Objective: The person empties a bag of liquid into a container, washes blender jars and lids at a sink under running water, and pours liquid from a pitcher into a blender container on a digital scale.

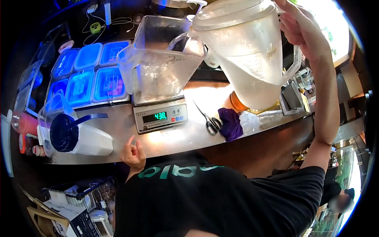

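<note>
My right hand [294, 25] is up by the lid and handle top of a large clear pitcher [252, 59], its fingers curled there. The pitcher is tilted, with whitish liquid inside, its spout side close to a clear square container [166, 71]. That container stands on an electronic scale [161, 117] with a lit green display. Near the counter's front edge, below the scale, is my left hand [133, 154], fingers apart and holding nothing. To its left lies a white jug [94, 139] with a dark blue lid.
Black scissors [212, 123] and a purple cloth [231, 125] lie on the counter [169, 142] right of the scale. Blue-lit tubs [81, 87] stand at the left. A person [341, 201] is at the lower right.
</note>
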`<state>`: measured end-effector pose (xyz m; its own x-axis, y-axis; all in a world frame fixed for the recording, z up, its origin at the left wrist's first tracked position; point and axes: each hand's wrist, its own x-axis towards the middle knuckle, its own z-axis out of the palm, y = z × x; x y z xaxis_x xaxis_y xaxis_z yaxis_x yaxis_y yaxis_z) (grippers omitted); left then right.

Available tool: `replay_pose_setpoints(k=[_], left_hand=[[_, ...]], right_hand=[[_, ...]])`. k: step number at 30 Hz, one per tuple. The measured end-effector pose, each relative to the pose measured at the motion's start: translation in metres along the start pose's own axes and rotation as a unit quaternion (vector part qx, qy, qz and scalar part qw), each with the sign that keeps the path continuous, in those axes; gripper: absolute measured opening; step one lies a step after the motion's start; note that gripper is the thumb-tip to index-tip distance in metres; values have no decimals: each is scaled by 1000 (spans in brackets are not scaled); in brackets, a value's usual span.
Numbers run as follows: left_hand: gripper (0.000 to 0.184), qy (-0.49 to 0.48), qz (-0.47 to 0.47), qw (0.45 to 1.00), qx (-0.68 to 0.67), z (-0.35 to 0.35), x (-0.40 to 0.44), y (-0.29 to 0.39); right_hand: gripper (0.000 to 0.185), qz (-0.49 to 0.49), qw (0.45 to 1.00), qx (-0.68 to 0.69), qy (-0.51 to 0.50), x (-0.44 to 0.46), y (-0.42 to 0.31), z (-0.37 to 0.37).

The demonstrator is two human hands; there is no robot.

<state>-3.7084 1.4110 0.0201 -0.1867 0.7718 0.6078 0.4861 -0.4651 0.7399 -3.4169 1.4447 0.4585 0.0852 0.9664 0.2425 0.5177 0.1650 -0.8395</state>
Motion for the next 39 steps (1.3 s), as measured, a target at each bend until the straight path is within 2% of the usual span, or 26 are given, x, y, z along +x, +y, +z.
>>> replay_pose_setpoints(k=[8, 11, 14, 15, 19, 27, 39], left_hand=[[16, 6, 7, 1000, -9, -1, 0, 0], [16, -6, 6, 1000, -7, -3, 3, 2], [18, -19, -5, 1000, -1, -2, 1, 0], [18, -20, -4, 1000, -4, -2, 2, 0], [17, -16, -33, 999, -16, 1, -1, 0], [19, -12, -25, 1000, -11, 1, -2, -1], [20, -31, -24, 999, -9, 0, -2, -3]], right_hand=[[39, 23, 1000, -11, 5, 5, -5, -9], [33, 30, 996, 85, -14, 7, 20, -37], [24, -40, 973, 75, 216, -2, 27, -9], [24, -48, 971, 56, 228, 1, 29, -12], [25, -63, 972, 32, 226, 5, 33, -31], [28, -74, 969, 12, 235, 8, 28, -51], [33, -33, 962, 59, 266, -6, 71, -50]])
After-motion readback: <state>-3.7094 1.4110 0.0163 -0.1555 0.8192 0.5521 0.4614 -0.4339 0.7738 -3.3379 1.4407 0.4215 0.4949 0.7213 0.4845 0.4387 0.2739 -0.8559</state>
